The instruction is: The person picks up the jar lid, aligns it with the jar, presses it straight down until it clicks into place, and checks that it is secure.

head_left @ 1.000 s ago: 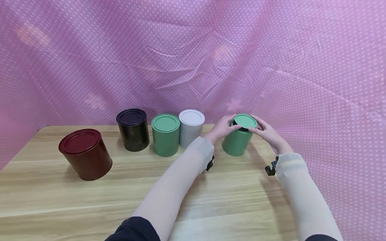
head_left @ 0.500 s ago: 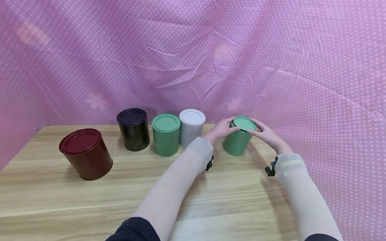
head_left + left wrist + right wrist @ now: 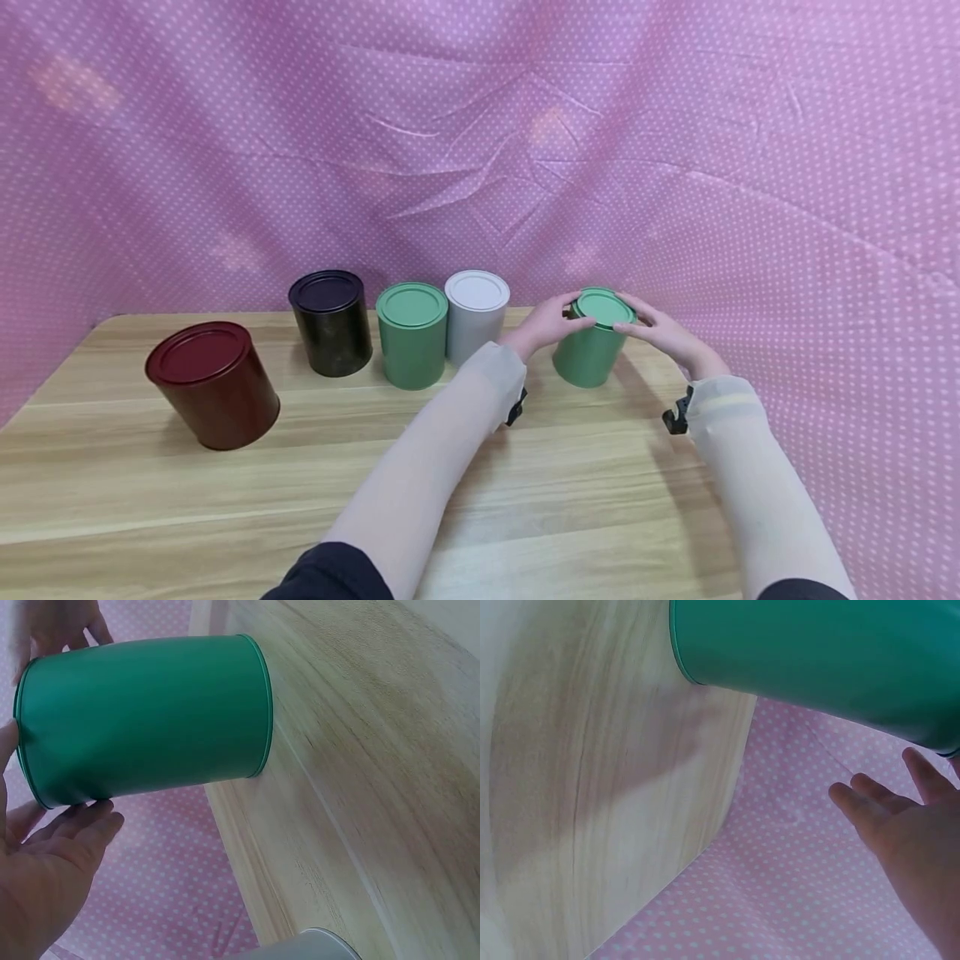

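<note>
A green tin can stands upright at the right end of the table, with its green lid on top. My left hand holds the lid's left rim, thumb in front and fingers behind. On the other side my right hand holds the rim the same way. In the left wrist view, the can lies between both hands, the left fingers along its side. Several right fingers spread apart from the can in the right wrist view; where that thumb meets the lid is out of view.
Left of my hands stand a white can, another green can, a black can and a dark red can, all lidded. They share the wooden table. A pink dotted curtain hangs behind and at the right.
The lid has come down onto the can and shifted slightly left; the dark gap beneath it has closed. Both hands went down a little with it. The other cans stayed put.
</note>
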Tool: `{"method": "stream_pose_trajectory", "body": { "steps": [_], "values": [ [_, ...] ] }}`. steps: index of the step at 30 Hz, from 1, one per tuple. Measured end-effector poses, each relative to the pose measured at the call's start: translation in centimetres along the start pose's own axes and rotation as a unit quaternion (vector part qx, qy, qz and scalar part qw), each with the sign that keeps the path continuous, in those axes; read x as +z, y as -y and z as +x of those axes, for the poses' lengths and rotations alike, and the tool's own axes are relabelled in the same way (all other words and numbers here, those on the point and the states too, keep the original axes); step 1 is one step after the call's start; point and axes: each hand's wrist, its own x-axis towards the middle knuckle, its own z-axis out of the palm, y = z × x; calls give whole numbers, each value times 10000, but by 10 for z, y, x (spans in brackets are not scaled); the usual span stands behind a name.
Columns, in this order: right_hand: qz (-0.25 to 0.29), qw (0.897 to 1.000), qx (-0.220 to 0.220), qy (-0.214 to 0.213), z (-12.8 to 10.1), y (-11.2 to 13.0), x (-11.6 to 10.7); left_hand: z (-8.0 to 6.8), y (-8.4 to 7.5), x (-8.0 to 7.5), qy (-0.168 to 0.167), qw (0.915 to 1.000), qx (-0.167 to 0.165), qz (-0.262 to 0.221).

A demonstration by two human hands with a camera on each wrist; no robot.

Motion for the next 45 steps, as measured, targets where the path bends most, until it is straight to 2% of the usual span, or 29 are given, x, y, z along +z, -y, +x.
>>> {"method": "stream_pose_trajectory", "body": {
  "steps": [12,25,35,39,45],
  "values": [
    [216,9990,351,192,2,9,-2,2,1,-5,106,9998,-78,124],
    [-5,10000,39,58,7,1,1,6,-3,-7,35,9987,-467,187],
    [153,9992,352,121,12,10,1,12,-3,-17,83,9986,-429,314],
    [127,9997,173,73,15,11,5,14,2,-19,109,9988,-431,226],
    [289,9993,-221,-20,20,9,14,13,12,-21,130,9991,-358,-180]
  ]
}}
